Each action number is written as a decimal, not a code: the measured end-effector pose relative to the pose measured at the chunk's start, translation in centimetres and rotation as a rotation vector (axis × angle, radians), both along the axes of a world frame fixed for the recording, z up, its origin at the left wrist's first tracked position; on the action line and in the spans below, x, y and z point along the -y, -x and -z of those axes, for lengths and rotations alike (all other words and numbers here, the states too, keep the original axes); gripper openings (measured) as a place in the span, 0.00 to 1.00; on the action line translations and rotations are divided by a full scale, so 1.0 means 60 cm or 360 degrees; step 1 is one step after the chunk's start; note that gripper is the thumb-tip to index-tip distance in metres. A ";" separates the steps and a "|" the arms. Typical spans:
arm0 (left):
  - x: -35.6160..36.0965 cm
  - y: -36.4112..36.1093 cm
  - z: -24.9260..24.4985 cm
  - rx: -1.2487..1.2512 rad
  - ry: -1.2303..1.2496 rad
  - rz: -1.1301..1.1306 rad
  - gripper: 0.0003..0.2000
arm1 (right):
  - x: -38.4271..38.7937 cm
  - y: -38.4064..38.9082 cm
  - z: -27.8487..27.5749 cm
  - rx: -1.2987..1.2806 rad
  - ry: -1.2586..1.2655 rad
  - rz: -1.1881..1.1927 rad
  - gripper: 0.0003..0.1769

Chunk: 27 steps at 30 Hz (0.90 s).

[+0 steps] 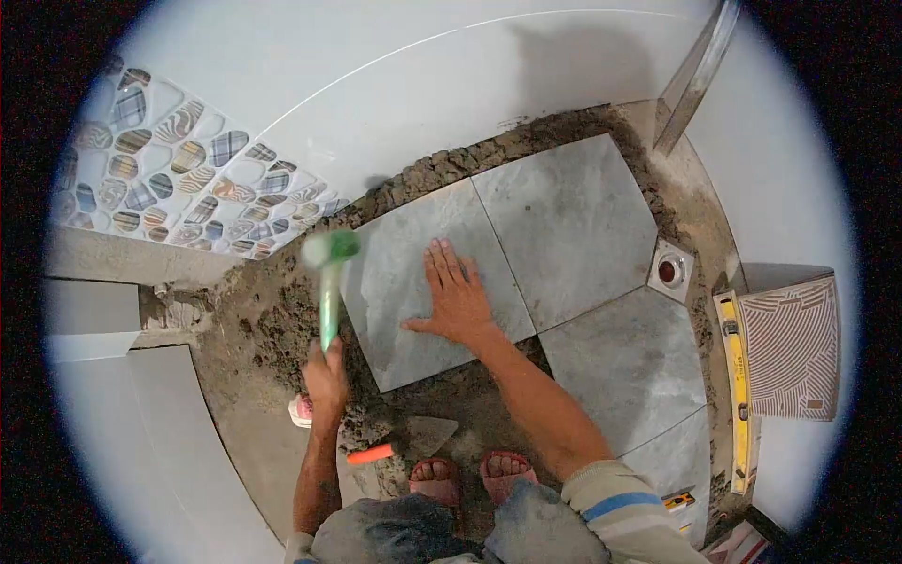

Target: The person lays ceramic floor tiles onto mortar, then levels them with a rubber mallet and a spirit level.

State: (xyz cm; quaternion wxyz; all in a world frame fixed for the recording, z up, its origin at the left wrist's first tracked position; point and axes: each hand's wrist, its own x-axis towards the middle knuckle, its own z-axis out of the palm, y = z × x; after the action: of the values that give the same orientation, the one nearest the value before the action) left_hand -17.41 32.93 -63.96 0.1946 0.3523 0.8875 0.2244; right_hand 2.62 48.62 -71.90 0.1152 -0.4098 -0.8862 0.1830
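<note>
My left hand is closed round the handle of a green and white mallet, whose head is blurred by motion beside the left edge of a grey floor tile. My right hand lies flat on that tile with its fingers spread. A second grey tile adjoins it on the right, and another tile lies nearer to me. A trowel with an orange handle rests on the mortar in front of my feet.
A floor drain sits at the right tile corner. The yellow spirit level leans by a brown patterned tile. A metal straightedge stands against the back wall. Pebble-patterned tiles cover the left wall.
</note>
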 end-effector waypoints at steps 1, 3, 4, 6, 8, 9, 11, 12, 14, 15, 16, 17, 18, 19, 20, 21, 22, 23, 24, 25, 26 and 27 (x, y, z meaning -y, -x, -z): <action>0.012 -0.007 -0.002 -0.0097 -0.0101 0.0038 0.23 | -0.001 0.000 0.005 -0.0057 -0.0021 0.0014 0.67; 0.035 -0.003 0.030 -0.0159 -0.0002 0.0030 0.24 | -0.002 0.001 0.001 -0.0066 0.0016 0.0038 0.67; 0.043 0.005 0.050 -0.0228 0.0085 0.0011 0.24 | -0.003 0.004 -0.003 -0.0080 0.0041 0.0053 0.67; 0.032 0.013 0.049 -0.0494 0.0316 0.0225 0.25 | -0.005 0.007 -0.007 -0.0036 0.0041 0.0062 0.67; 0.023 0.012 0.041 -0.0402 0.0372 0.0346 0.26 | 0.002 0.004 -0.008 0.0022 0.0052 0.0059 0.67; 0.015 -0.012 0.015 -0.0200 0.0251 0.0179 0.27 | 0.005 0.003 -0.009 0.0018 0.0068 0.0066 0.67; 0.013 -0.020 0.019 -0.0256 0.0160 0.0118 0.26 | -0.007 0.005 -0.014 -0.0010 0.0059 0.0064 0.67; 0.020 -0.026 0.016 -0.0299 0.0094 0.0058 0.26 | -0.007 0.004 -0.015 0.0038 0.0067 0.0067 0.67; 0.024 -0.017 0.032 -0.0260 0.0336 0.0097 0.26 | -0.002 0.010 -0.019 0.0057 0.0083 0.0053 0.67; 0.013 -0.014 0.037 -0.0350 0.0473 0.0187 0.26 | -0.003 0.008 -0.023 0.0109 0.0105 0.0057 0.68; 0.008 -0.014 0.040 -0.0437 0.0611 0.0275 0.26 | -0.003 0.009 -0.027 0.0162 0.0124 0.0061 0.68; 0.011 -0.021 0.034 -0.0444 0.0606 0.0264 0.26 | -0.002 0.010 -0.027 0.0154 0.0117 0.0052 0.68; 0.008 -0.031 0.026 -0.0445 0.0504 0.0269 0.25 | -0.005 0.008 -0.023 0.0109 0.0086 0.0063 0.67; 0.013 -0.036 0.020 -0.0442 0.0418 0.0285 0.25 | -0.001 0.007 -0.021 0.0068 0.0073 0.0081 0.67; 0.025 -0.026 0.034 -0.0441 0.0424 0.0299 0.25 | 0.003 0.007 -0.018 0.0070 0.0081 0.0094 0.67; 0.034 -0.010 0.053 -0.0553 0.0492 0.0537 0.25 | 0.002 0.010 -0.019 0.0067 0.0070 0.0094 0.66; 0.039 0.000 0.075 -0.0657 0.0548 0.0787 0.24 | 0.000 0.006 -0.020 0.0075 0.0053 0.0105 0.65; 0.006 -0.034 0.027 -0.0499 0.0659 0.0471 0.24 | 0.000 0.002 -0.019 0.0091 0.0036 0.0128 0.65; 0.003 -0.034 0.025 -0.0494 0.0637 0.0493 0.24 | 0.002 0.004 -0.018 0.0054 0.0036 0.0122 0.65; 0.003 -0.030 0.024 -0.0542 0.0697 0.0517 0.23 | 0.003 0.001 -0.015 0.0018 0.0039 0.0114 0.65; 0.003 -0.024 0.025 -0.0590 0.0756 0.0534 0.23 | -0.006 -0.009 -0.008 0.0029 0.0024 0.0128 0.65; 0.004 -0.020 0.022 -0.0690 0.0665 0.0641 0.24 | -0.016 -0.023 0.001 0.0066 -0.0004 0.0075 0.64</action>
State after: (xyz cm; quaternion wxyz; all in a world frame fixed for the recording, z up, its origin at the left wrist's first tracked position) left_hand -16.23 32.68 -65.31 0.1100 0.5121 0.8477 -0.0844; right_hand 3.99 49.61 -71.94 0.1016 -0.4340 -0.8787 0.1706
